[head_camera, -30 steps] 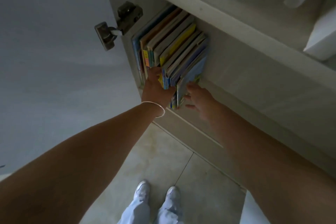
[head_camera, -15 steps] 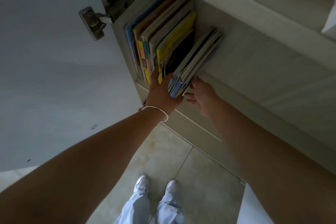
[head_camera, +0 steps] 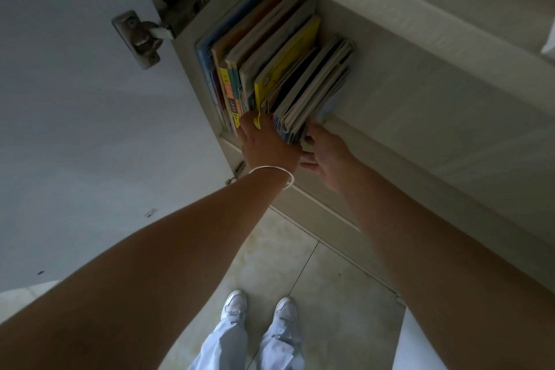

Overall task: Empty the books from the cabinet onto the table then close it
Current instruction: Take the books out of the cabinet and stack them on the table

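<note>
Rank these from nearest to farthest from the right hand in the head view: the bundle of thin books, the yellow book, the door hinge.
From the right hand:
1. Bundle of thin books: touching it, just above the fingers.
2. Yellow book: further left, next to the bundle.
3. Door hinge: far upper left, on the open door.

Both your bare arms reach up and forward, converging toward twelve o'clock. Your left hand (head_camera: 265, 141) shows its back to you, with a thin bangle (head_camera: 274, 173) round the wrist and its fingers hidden ahead. Your right hand (head_camera: 327, 156), just beside it at three o'clock, has its fingers (head_camera: 309, 156) curled toward the left hand.
</note>
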